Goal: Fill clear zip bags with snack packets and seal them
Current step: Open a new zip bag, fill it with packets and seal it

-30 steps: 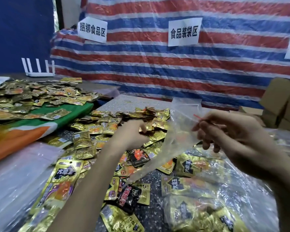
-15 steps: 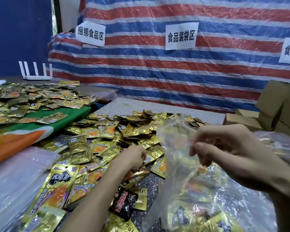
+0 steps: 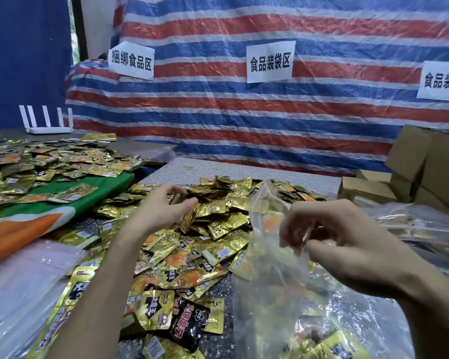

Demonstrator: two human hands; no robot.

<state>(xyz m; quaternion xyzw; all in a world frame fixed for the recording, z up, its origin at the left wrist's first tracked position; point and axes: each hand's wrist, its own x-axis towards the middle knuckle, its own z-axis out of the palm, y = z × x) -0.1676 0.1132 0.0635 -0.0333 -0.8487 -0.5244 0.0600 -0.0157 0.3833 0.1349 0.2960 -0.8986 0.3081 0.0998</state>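
Head view, left hand: the left hand [image 3: 163,208] has its fingers curled round a few gold snack packets [image 3: 188,218], raised just above the heap.
Head view, right hand: the right hand [image 3: 335,239] pinches the rim of a clear zip bag [image 3: 266,229] between thumb and fingertips and holds it up; the mouth seems to face the other hand, but blur hides how wide it gapes.
Bag from the pinch: it hangs below and to the left of the pinch, and looks empty or nearly so.
Supply: the heap [image 3: 218,221] lies under the left hand's hold and spreads toward the bag; more packets cover the green cloth [image 3: 70,200] further left of that hold.
Done: filled bags [image 3: 329,335] lie below the right wrist, so some rounds look finished; I cannot tell whether they are sealed.
Left: this bag probably needs its packets dropped in and its strip pressed shut, and the big heap suggests many rounds remain.
Beyond the pinch: cardboard boxes [image 3: 425,172] stand to the right.
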